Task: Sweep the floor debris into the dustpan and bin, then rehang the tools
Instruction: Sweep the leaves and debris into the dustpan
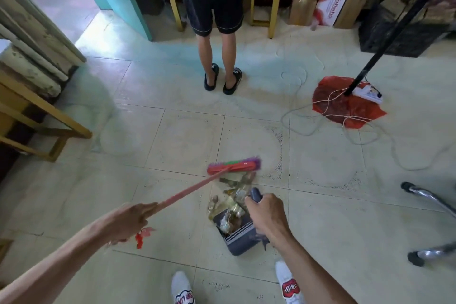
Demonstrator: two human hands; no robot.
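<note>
Fingers of the left hand are closed around the pink broom handle, its grip clamped on the handle's near end. Further right, the broom head rests on the tiled floor, just beyond the debris. The debris lies partly inside the grey dustpan. The right hand is clamped on the dustpan handle, above the pan.

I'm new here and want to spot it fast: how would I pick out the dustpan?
Start at the tiled floor near the camera wearer's white shoes. Just ahead of them lies the dustpan, its handle gripped by the right hand. It is dark grey-blue with a ribbed comb edge, holding wrapper debris, unlike the red broom beyond it.
</note>
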